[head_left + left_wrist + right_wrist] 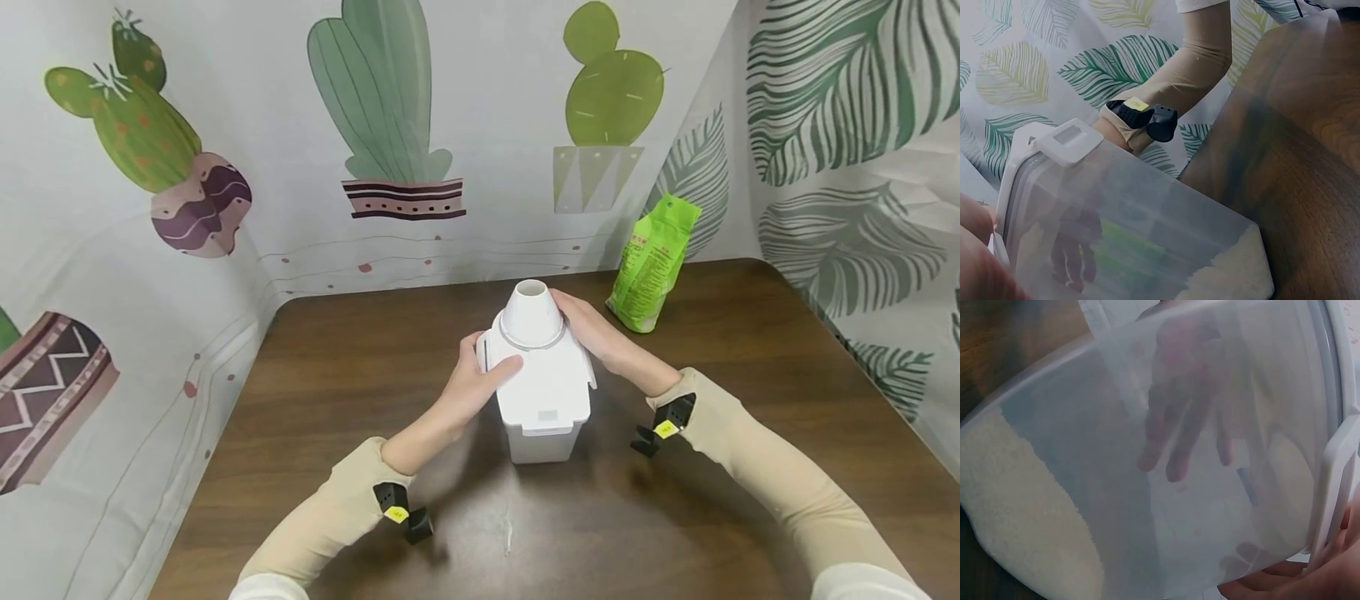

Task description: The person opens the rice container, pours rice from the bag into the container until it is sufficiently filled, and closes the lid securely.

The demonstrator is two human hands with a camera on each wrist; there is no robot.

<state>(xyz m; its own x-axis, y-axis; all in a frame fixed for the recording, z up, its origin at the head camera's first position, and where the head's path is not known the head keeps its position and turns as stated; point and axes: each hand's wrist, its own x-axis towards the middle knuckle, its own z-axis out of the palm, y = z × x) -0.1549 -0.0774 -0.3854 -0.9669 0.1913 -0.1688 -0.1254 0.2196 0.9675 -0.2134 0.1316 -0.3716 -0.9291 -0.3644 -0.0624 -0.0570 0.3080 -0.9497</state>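
One lidded container [546, 390], near-left of the green bag [651, 265], is held at opposite sides by left hand [476, 379] and right hand [594, 332]; apparently a steadying step, whose next move likely needs even pressure.

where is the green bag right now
In the head view, the green bag sits near the far edge of the table, to the right of the white-lidded container and the person's right hand.
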